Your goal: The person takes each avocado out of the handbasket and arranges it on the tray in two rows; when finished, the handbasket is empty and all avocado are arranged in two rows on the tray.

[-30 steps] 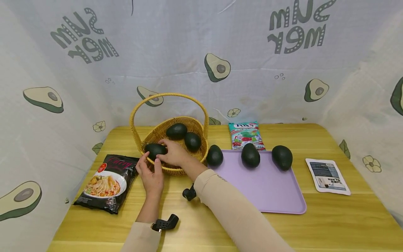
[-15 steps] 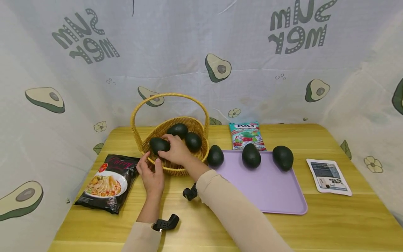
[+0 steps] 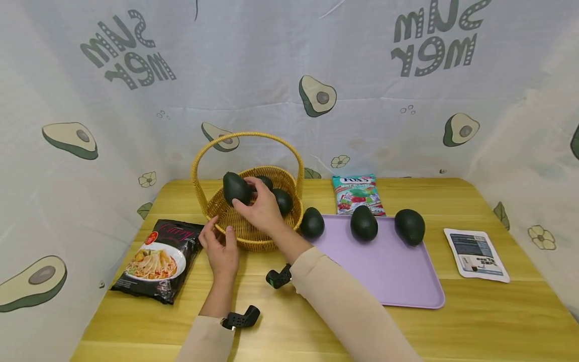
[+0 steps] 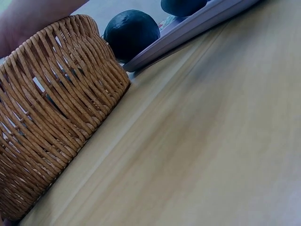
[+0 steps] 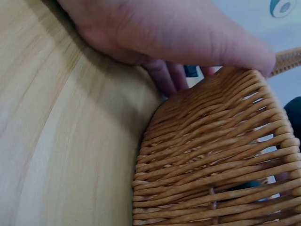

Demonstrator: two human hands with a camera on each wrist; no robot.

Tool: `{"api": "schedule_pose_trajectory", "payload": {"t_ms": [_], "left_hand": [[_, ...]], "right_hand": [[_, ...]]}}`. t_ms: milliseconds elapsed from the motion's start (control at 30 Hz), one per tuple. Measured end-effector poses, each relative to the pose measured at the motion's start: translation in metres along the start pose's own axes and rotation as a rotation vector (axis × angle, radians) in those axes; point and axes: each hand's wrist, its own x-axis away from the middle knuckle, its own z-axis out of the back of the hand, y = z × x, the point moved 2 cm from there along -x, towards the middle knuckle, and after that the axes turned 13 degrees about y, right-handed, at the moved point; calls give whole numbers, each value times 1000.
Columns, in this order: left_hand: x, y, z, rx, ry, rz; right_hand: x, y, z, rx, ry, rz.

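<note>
One lifted avocado point(image 3: 235, 188): grasped between thumb and fingers of the right hand point(image 3: 263, 205) above the basket point(image 3: 259, 245), higher and more upright than half a second ago, when it sat low at the basket's left end.
Left hand point(image 3: 221, 251): gripping the near rim, in much the same place as before.
Basket weave: golden, ropelike strands, a rounded bowl, a tall arched handle; two dark, smooth avocados point(image 3: 282, 201) inside (one partly hidden).
Lilac tray point(image 3: 389, 274): flat, round-cornered, three pear-shaped avocados point(image 3: 364, 223) along its far edge.
Table point(image 3: 475, 314): pale wood grain, a glossy black noodle packet point(image 3: 154, 264) at left.
</note>
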Motion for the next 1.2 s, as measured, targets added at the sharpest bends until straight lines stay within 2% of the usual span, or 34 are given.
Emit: {"api": "schedule_pose_trajectory", "payload": {"t_ms": [200,333,567,633,833,867,1200], "left_hand": [[0,1,0,-1,6,3],[0,1,-1,-3,5,2],[0,1,-1,-4,-1,10],[1,5,-1,3,6,15],[1,3,0,-13,6,13],[0,0,0,-15,3,8],[0,1,1,-8,6,18]], "right_hand": [[6,-6,9,-81,14,-40],[13,-14,18,-109,18,-35],[28,-28,38,-112,-16,-26],[32,-29,45,-123,-27,-33],[47,-30,63,-184,-32,-48],[49,-30,67,-192,-31,-44],[63,-27,96,-206,-31,17]]}}
